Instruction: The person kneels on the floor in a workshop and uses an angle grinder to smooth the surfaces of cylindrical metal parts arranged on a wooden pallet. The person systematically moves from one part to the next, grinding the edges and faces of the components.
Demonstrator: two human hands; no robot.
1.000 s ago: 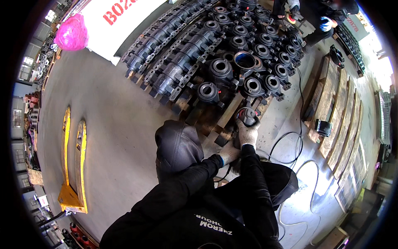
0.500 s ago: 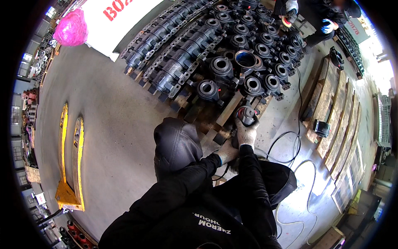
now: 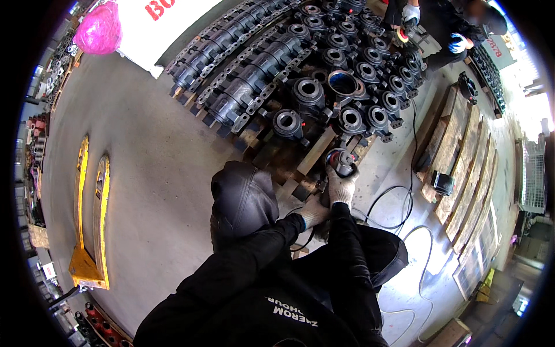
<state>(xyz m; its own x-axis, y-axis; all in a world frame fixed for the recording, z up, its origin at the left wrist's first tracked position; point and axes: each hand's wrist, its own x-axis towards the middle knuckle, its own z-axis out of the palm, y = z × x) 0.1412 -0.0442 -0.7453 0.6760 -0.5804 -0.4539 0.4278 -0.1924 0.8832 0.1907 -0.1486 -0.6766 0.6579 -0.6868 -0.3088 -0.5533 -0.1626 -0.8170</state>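
1. An angle grinder (image 3: 340, 161) sits just right of the frame's centre, its round head over a wooden pallet (image 3: 315, 157); its black cable (image 3: 399, 214) loops away across the floor to the lower right.
2. The right hand (image 3: 340, 186), in a pale work glove, is closed around the grinder's body from below.
3. The left hand (image 3: 315, 213), also gloved, is curled just beneath and left of the right, near the tool's rear; what it grips I cannot tell.
4. Dark cast housings (image 3: 341, 87) with round bores crowd the pallet above the grinder, filling the upper centre.
5. A second person's gloved hands (image 3: 411, 14) work at the top right.
6. Yellow pallet-truck forks (image 3: 89, 220) lie at the left; a pink bag (image 3: 99, 29) sits upper left.
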